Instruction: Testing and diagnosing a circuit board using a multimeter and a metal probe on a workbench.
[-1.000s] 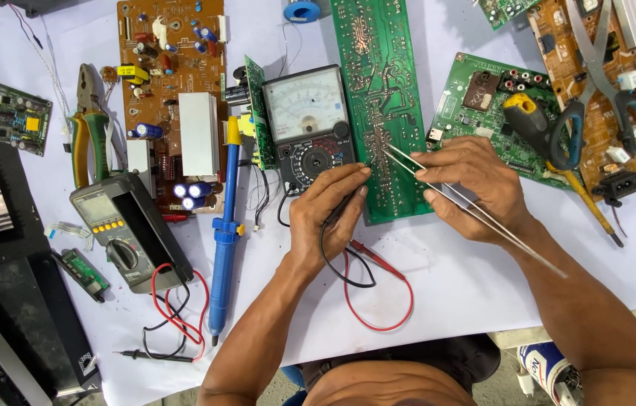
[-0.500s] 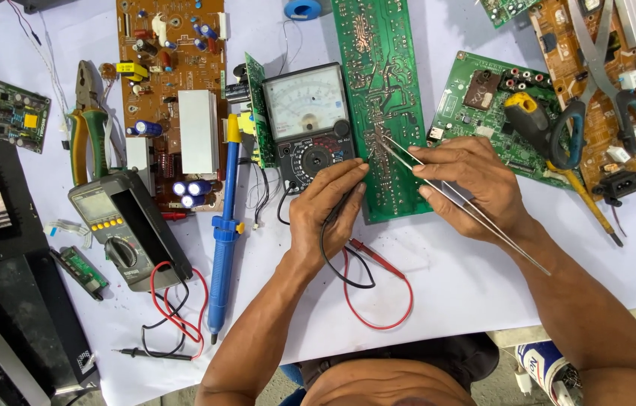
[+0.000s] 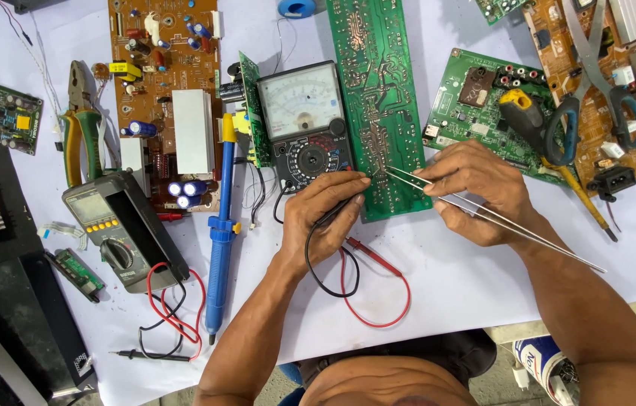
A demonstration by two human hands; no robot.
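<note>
A white sheet [image 3: 468,286] covers the workbench, crowded with circuit boards and tools. Near its middle lies a long green circuit board [image 3: 378,98], solder side up, running from the top edge down to just in front of the hands. The left hand [image 3: 325,218] is curled around a black test probe [image 3: 344,207], fingertips pressing its tip toward the lower edge of that board; the exact contact spot is hidden by the fingers, so it probably touches but I cannot tell. The right hand [image 3: 476,192] pinches a pair of long metal tweezers [image 3: 483,214], the 2 tips meeting the board just beside the probe, the long end trailing out past the wrist. A red probe [image 3: 367,252] lies loose on the sheet under the left hand, its red lead [image 3: 393,316] looping beside the black one.

Just left of the board stands an analog meter [image 3: 304,124] with a white dial face. Further left lie a blue desoldering pump [image 3: 221,225], a brown circuit board [image 3: 167,90], a grey digital meter [image 3: 118,233] and green-handled pliers [image 3: 81,128]. To the right sit a smaller green board [image 3: 476,105], a yellow-handled screwdriver [image 3: 551,154] and scissors [image 3: 604,90].
</note>
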